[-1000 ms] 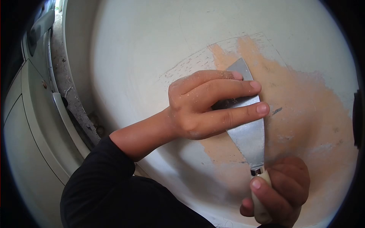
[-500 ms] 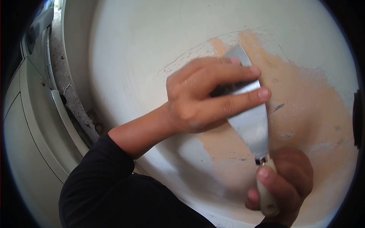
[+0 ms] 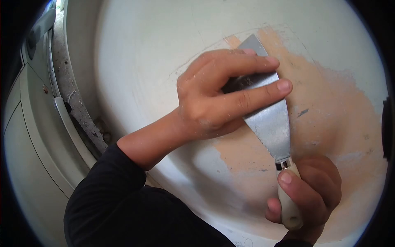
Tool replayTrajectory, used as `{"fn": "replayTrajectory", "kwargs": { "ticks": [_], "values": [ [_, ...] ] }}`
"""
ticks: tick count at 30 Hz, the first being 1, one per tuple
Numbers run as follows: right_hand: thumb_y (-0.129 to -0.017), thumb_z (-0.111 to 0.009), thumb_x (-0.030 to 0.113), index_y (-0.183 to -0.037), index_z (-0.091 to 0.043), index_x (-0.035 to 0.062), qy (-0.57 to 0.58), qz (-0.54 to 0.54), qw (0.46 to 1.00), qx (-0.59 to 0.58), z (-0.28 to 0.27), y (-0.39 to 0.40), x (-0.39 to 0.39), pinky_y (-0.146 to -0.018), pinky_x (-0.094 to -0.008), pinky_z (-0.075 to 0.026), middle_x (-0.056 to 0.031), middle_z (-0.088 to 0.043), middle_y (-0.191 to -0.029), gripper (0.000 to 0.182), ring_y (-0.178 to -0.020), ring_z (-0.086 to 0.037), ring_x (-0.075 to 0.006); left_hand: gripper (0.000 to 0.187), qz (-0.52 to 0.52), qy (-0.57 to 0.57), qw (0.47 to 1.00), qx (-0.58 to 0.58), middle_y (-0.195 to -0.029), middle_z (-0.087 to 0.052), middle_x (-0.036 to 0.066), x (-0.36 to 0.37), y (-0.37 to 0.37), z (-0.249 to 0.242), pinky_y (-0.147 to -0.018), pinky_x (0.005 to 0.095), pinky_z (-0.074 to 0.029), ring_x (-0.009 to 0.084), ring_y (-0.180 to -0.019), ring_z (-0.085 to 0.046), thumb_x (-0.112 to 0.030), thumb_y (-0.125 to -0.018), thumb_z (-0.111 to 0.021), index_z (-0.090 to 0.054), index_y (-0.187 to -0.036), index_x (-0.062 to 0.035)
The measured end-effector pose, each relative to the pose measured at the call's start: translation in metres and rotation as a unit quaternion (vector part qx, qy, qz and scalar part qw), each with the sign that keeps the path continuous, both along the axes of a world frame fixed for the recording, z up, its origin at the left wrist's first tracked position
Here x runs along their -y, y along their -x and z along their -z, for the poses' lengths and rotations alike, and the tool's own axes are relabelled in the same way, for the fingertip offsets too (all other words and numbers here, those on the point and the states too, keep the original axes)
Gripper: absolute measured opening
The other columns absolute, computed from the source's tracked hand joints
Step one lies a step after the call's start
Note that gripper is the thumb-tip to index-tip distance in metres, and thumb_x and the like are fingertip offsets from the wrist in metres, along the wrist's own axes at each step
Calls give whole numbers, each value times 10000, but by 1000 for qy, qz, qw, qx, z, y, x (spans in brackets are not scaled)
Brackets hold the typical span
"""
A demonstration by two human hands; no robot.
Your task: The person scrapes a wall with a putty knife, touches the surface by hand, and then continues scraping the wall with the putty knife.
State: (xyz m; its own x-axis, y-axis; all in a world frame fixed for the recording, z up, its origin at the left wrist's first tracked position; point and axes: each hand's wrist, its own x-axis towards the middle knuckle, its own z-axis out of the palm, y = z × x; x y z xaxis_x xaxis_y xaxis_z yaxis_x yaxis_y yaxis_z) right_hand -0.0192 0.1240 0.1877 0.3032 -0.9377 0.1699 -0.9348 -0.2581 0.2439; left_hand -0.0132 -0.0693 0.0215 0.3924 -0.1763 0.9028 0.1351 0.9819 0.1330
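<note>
A putty knife [image 3: 269,127] with a broad metal blade and a cream handle lies slantwise over a pale curved panel [image 3: 135,74]. My right hand [image 3: 314,191] is closed round the handle at the lower right, thumb along its top. Over the wide part of the blade lies my left hand [image 3: 218,92], its fingers spread across the metal and fingertips reaching the right edge; its thumb is mostly hidden. Beneath and right of the blade is a peach-coloured filler patch [image 3: 325,111] with ragged edges and small grey marks.
At the left stands a light vehicle body part [image 3: 29,136] with a door seam and a handle. Between it and the panel runs a gap with a dirty, speckled surface [image 3: 74,90]. A dark object [image 3: 386,129] shows at the right edge.
The putty knife has shifted slightly upward in the view, with my left hand moving up along with it. My right hand keeps its hold on the handle.
</note>
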Motion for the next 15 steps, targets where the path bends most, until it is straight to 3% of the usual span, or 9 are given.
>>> {"fn": "replayTrajectory", "kwargs": {
  "ticks": [2, 5, 8, 11, 14, 15],
  "values": [
    [-771, -697, 132, -1141, -603, 72, 36, 3, 999, -16, 0, 1, -1, -814, -457, -501, -103, -527, -1023, 387, -908, -551, -287, 427, -1, 6, 1000, -4, -1214, -689, 121, 3, 1, 0, -944, 362, -559, 256, -1024, -662, -125, -725, -874, -774, -1140, -147],
    [-763, -689, 134, -1149, -603, 69, -22, -26, 999, -22, -4, 5, 0, -821, -447, -501, -102, -529, -1021, 401, -893, -551, -281, 429, 0, 2, 1000, -3, -1215, -688, 120, 2, 1, -1, -949, 361, -557, 252, -1026, -663, -119, -724, -875, -775, -1141, -143],
    [-807, -685, 172, -1147, -604, 68, 58, 12, 998, -8, 3, 1, -2, -799, -438, -507, -102, -530, -1019, 365, -881, -555, -273, 438, 10, -3, 1000, 1, -1223, -685, 118, -1, 0, -1, -949, 355, -553, 247, -1033, -662, -113, -723, -875, -774, -1148, -141],
    [-812, -671, 169, -1146, -603, 62, -2, -49, 999, 17, -2, 8, 3, -811, -443, -503, -101, -531, -1022, 357, -895, -550, -273, 449, -6, 14, 1000, -21, -1231, -682, 123, 5, 1, -2, -945, 352, -550, 248, -1038, -661, -105, -720, -873, -770, -1156, -138],
    [-846, -671, 191, -1140, -606, 56, 89, -1, 996, -5, 7, 1, 1, -743, -429, -502, -102, -530, -1017, 330, -858, -553, -263, 449, -4, -6, 1000, -17, -1220, -687, 125, 4, 0, -4, -946, 352, -550, 246, -1040, -662, -109, -719, -873, -769, -1155, -136],
    [-830, -665, 173, -1140, -609, 52, 44, -22, 999, -9, -1, 3, -1, -749, -426, -499, -107, -531, -1010, 338, -857, -552, -264, 449, -2, -5, 1000, -20, -1216, -688, 125, 4, 1, -4, -946, 352, -551, 245, -1039, -662, -111, -718, -873, -769, -1154, -135]
  ]
}}
